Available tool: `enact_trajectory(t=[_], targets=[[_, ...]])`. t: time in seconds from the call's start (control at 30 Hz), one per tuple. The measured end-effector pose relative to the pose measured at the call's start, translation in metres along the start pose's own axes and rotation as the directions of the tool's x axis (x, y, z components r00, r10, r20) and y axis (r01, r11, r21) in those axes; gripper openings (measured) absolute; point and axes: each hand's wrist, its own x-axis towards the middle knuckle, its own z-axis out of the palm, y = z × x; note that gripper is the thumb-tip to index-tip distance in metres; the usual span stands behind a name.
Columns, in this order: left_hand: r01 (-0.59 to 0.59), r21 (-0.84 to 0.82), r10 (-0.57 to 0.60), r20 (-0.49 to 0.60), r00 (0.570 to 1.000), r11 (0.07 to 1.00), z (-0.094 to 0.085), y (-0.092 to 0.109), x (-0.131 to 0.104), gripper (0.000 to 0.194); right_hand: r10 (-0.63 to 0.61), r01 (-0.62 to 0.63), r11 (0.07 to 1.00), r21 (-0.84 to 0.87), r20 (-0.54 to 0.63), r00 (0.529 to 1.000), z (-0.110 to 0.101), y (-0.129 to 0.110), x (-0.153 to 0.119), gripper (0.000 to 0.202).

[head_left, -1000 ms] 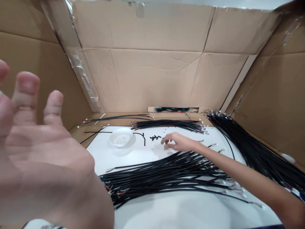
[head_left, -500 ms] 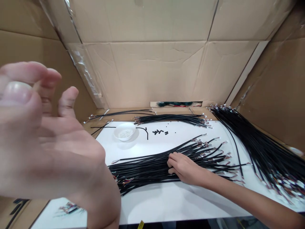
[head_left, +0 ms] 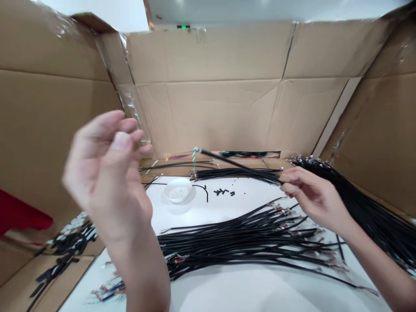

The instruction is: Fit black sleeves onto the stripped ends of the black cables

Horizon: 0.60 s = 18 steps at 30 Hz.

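My right hand [head_left: 310, 190] is closed on one end of a black cable [head_left: 234, 162], holding it above the table. From the cable's far end, pointing left, a green-and-white twisted wire [head_left: 194, 160] hangs; blurred coloured strands show beside it. Raised at the left, my left hand [head_left: 113, 160] has curled fingers with the thumb against them; whatever they hold, if anything, is hidden and the hand is slightly smeared. Below both hands a wide bundle of black cables [head_left: 227, 242] lies on the white table, with bare coloured wire ends at both sides.
A white bowl [head_left: 178, 190] with small pale bits stands by short black tube pieces [head_left: 222, 191]. More black cables lie in a back bundle [head_left: 238, 173] and a large right pile [head_left: 360, 203]. Cardboard walls [head_left: 208, 117] enclose the table; black pieces [head_left: 69, 251] lie at left.
My right hand has lifted a cable from the bundle and raised it. My left hand has moved right and farther from the camera. The view has tilted up.
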Motion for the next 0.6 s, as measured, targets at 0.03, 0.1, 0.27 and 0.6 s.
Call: enact_trajectory(t=[0.03,0.1,0.27,0.6], targets=[[0.012,-0.039,-0.010,0.060,0.998,0.999,0.001,-0.002,0.004,0.030,-0.009,0.010,1.000,0.007,-0.041,0.999,-0.004,-0.001,0.002,0.014],[0.097,-0.091,-0.067,0.291,0.954,0.991,0.004,-0.007,0.008,0.040,-0.026,0.027,1.000,0.014,-0.089,0.996,-0.008,-0.003,0.006,0.012],[0.205,-0.192,-0.036,0.639,0.768,0.960,0.011,-0.017,0.001,0.049,-0.031,0.033,0.999,0.023,-0.081,0.996,-0.006,-0.006,0.009,0.012],[0.075,-0.167,-0.009,0.368,0.930,0.983,0.035,0.002,-0.035,0.013,0.013,-0.011,1.000,0.029,-0.078,0.997,-0.014,0.003,-0.009,0.009]])
